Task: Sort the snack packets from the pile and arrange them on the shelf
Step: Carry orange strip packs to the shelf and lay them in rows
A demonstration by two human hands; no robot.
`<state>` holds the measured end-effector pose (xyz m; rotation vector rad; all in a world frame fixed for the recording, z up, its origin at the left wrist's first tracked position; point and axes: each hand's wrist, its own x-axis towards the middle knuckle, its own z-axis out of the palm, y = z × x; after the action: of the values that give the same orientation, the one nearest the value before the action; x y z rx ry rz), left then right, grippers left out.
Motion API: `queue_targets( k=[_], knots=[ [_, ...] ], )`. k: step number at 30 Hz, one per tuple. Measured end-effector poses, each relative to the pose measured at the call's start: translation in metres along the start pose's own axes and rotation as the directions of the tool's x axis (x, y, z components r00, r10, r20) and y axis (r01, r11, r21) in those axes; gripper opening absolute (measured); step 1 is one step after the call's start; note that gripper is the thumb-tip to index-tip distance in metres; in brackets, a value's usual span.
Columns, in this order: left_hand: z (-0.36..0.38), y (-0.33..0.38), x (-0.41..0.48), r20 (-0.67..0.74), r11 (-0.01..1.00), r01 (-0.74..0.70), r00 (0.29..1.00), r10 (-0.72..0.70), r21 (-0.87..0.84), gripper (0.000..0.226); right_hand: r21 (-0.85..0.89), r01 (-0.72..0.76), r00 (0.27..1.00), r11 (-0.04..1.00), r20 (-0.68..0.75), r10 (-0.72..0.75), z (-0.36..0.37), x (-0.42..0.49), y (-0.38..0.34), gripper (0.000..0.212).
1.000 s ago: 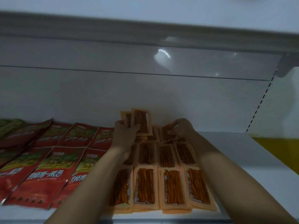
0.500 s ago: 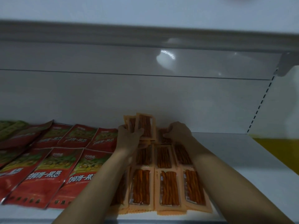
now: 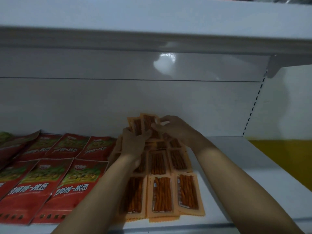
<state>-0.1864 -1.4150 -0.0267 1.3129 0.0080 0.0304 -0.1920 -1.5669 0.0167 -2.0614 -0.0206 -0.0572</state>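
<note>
Two hands meet near the back of the shelf [image 3: 236, 174], over the orange packets [image 3: 162, 193] that lie flat on it in rows. The left hand [image 3: 133, 142] grips a fan [image 3: 148, 122] of the same packets, held upright, with its thumb across their fronts. The right hand [image 3: 175, 128] is just beside it on the right, fingers curled, pinching the fan's right edge. Red packets [image 3: 50, 183] lie in rows left of the orange ones.
</note>
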Motion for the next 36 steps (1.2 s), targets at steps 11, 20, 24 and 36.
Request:
queue_targets(
  k=[11,20,24,36],
  knots=[
    [0.002,0.009,0.002,0.009,0.999,0.034,0.999,-0.034,-0.023,0.029,0.129,-0.034,0.954,0.991,-0.29,0.07,-0.038,0.023,0.032,0.043],
    [-0.01,-0.004,0.009,-0.052,0.99,0.019,0.999,-0.012,0.141,0.038,-0.031,-0.175,0.901,0.984,-0.408,0.147,-0.024,0.035,0.084,0.026],
    [-0.012,-0.007,0.006,-0.027,0.984,0.032,0.999,-0.028,0.175,0.035,-0.151,-0.225,0.895,0.963,-0.423,0.143,-0.02,0.035,0.098,0.028],
    [-0.011,-0.015,-0.004,-0.032,0.97,0.033,0.999,-0.026,0.24,0.008,-0.433,-0.288,0.918,0.854,-0.378,0.118,-0.015,0.027,0.106,0.027]
  ],
)
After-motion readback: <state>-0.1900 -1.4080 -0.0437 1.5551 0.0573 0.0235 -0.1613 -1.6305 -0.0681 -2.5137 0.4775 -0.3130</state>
